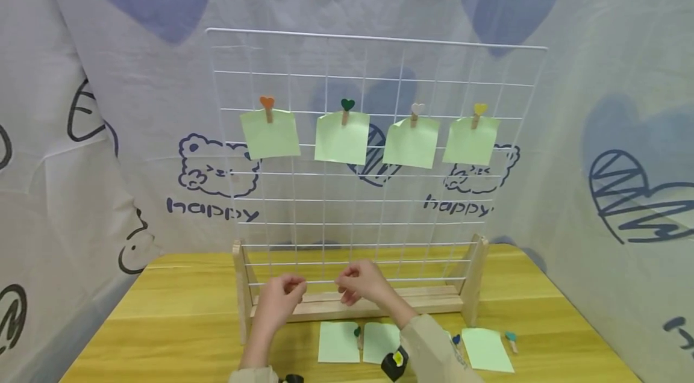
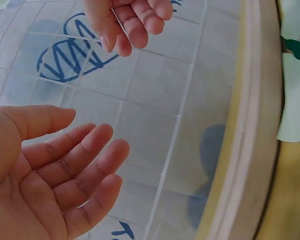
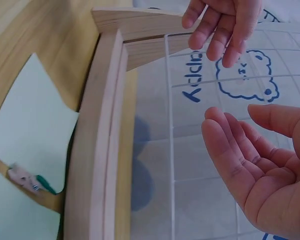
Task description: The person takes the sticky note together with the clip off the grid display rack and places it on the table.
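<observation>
Left grip (image 1: 281,298), right grip (image 1: 365,282) — empty, loosely half-spread — near the grid (image 1: 324,200).

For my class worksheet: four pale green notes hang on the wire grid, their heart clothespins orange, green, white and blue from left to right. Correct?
No: in the head view, the rightmost heart clothespin is yellow, not blue. The four notes hang on the wire grid.
</observation>
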Motion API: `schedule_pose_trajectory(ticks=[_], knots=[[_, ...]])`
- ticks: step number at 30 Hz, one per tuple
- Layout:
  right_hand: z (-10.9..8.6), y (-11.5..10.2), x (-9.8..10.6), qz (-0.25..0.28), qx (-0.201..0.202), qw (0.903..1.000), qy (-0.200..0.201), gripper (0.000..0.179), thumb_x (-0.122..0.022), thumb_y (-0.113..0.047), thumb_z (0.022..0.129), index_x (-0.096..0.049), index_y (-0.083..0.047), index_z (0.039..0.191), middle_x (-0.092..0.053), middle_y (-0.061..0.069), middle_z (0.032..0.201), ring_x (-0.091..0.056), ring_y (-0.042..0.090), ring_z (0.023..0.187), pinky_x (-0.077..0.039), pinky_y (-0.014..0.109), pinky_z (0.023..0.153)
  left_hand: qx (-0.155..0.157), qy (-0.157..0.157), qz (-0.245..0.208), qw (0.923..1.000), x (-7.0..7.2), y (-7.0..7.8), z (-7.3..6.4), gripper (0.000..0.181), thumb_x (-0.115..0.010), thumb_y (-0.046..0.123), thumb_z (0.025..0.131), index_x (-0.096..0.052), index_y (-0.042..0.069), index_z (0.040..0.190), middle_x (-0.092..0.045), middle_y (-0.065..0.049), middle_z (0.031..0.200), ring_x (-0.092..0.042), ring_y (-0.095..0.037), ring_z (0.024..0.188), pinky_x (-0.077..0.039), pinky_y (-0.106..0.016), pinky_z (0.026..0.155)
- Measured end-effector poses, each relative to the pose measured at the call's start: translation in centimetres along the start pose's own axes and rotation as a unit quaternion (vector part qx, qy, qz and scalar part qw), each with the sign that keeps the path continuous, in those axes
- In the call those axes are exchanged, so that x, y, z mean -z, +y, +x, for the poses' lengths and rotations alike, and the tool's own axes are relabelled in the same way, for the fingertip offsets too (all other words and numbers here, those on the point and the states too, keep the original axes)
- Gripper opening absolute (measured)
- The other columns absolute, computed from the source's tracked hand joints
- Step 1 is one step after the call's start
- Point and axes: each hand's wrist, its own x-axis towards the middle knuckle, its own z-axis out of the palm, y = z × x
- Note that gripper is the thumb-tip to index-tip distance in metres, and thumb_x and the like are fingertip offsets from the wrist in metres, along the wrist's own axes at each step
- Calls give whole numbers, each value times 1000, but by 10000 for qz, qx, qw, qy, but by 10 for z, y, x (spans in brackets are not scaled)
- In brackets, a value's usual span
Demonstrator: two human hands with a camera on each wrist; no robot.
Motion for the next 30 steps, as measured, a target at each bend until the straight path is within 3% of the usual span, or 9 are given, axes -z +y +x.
schedule_pose_trajectory(ticks=[11, 18, 30], knots=[[3, -20, 2, 218, 100, 9997, 22, 17, -57, -5, 84, -57, 12, 87, -61, 17, 70, -60, 18, 52, -52, 33, 50, -221, 178, -133, 9995, 13, 20, 12, 17, -56, 8, 85, -63, -5, 95, -61, -6, 76, -55, -15, 67, -46, -29, 60], [-6, -35, 2, 221, 205, 9995, -27, 17, -56, -3, 85, -57, 14, 88, -60, 18, 70, -61, 27, 56, -52, 38, 53, -252, 314, -27, 9992, 20, 27, 15, 16, -57, 10, 85, -64, -2, 94, -61, -5, 78, -53, -15, 70, -45, -28, 62], [-1, -47, 4, 94, 565, 9983, -119, 16, -58, -7, 85, -59, 9, 86, -60, 13, 70, -60, 20, 54, -52, 33, 51, -285, 542, 67, 9981, 34, 39, 22, 18, -57, 11, 86, -63, -2, 96, -62, -8, 85, -55, -19, 76, -46, -29, 65]])
